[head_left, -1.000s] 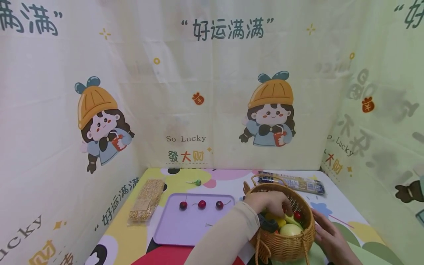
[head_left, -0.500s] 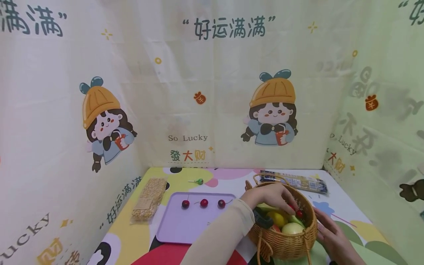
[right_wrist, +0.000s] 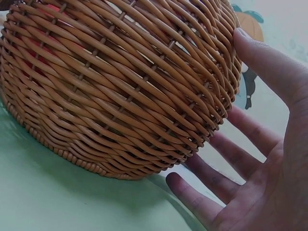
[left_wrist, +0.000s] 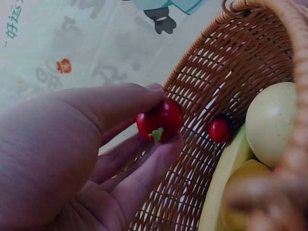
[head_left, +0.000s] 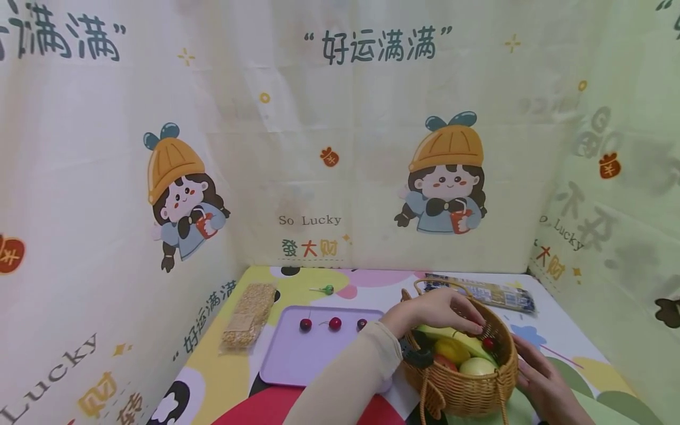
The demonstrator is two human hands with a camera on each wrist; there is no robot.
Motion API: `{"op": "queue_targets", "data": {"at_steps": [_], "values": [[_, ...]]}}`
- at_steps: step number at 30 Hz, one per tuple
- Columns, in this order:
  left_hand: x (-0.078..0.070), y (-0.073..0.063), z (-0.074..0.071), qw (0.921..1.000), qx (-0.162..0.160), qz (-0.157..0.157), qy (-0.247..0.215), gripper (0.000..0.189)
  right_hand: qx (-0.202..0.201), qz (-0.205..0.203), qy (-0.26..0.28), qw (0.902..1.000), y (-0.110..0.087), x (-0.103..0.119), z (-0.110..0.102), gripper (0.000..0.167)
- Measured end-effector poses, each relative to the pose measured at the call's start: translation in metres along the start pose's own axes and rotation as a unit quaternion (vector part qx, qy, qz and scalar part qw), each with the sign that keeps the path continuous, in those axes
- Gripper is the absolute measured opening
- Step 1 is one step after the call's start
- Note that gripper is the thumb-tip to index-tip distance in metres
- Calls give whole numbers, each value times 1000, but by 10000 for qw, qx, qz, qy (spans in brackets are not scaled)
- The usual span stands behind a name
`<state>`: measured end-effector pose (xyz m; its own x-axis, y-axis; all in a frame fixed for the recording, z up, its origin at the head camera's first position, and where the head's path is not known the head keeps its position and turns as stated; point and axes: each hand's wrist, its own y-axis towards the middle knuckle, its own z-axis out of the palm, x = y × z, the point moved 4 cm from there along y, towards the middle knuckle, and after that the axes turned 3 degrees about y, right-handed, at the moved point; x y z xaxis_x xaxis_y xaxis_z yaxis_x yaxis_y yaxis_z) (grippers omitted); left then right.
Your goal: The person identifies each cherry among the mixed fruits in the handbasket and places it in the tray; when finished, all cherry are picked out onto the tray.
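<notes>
My left hand point(head_left: 443, 310) reaches over the wicker basket point(head_left: 467, 392). In the left wrist view it pinches a small glossy red cherry tomato point(left_wrist: 161, 120) with a green stem stub between thumb and fingers. Fingers hide that tomato in the head view. Below it in the basket lie a cherry point(left_wrist: 220, 130), a banana point(head_left: 467, 339), a yellow lemon-like fruit point(head_left: 451, 350), a pale round fruit point(head_left: 477, 367) and a partly covered red fruit point(head_left: 445, 362). My right hand point(head_left: 547, 378) rests against the basket's right side, fingers spread and extended along the weave.
Left of the basket lies a purple tray point(head_left: 297, 357) with cherries point(head_left: 334, 323) in a row. A bag of corn kernels point(head_left: 248, 316) is farther left. A green lollipop point(head_left: 327, 289) and a long noodle-like packet point(head_left: 499, 295) lie at the back.
My left hand has risen from deep among the fruit to near the basket's rim, bringing the cherry tomato up. The right hand stays at the basket's side. The head view has turned slightly right-to-left.
</notes>
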<state>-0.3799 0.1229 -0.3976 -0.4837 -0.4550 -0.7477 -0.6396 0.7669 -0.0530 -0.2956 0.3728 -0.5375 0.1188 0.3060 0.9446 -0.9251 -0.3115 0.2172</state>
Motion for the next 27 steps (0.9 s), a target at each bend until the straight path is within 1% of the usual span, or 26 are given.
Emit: {"op": "queue_targets", "data": {"at_steps": [6, 13, 15, 18, 21, 24, 27], "values": [[6, -15, -6, 9982, -187, 155, -548, 21, -5, 16, -38, 10000, 0, 1, 0, 55], [9, -34, -12, 9902, -336, 198, -1338, 21, -165, 171, -95, 9997, 0, 0, 2, 53], [10, -38, -15, 9898, -365, 269, -1351, 24, -224, 223, -120, 9994, 0, 0, 2, 51], [13, -45, -21, 9912, -415, 363, -1207, 25, -316, 290, -175, 9989, 0, 0, 2, 50], [16, -52, -29, 9919, -455, 452, -1096, 25, -315, 314, -163, 9989, 0, 0, 2, 51], [19, -61, -38, 9908, -515, 456, -1167, 24, -381, 346, -170, 9985, -1, 0, 1, 50], [24, -72, -48, 9900, -614, 367, -1216, 24, -423, 333, -176, 9984, -1, 0, 0, 50]]}}
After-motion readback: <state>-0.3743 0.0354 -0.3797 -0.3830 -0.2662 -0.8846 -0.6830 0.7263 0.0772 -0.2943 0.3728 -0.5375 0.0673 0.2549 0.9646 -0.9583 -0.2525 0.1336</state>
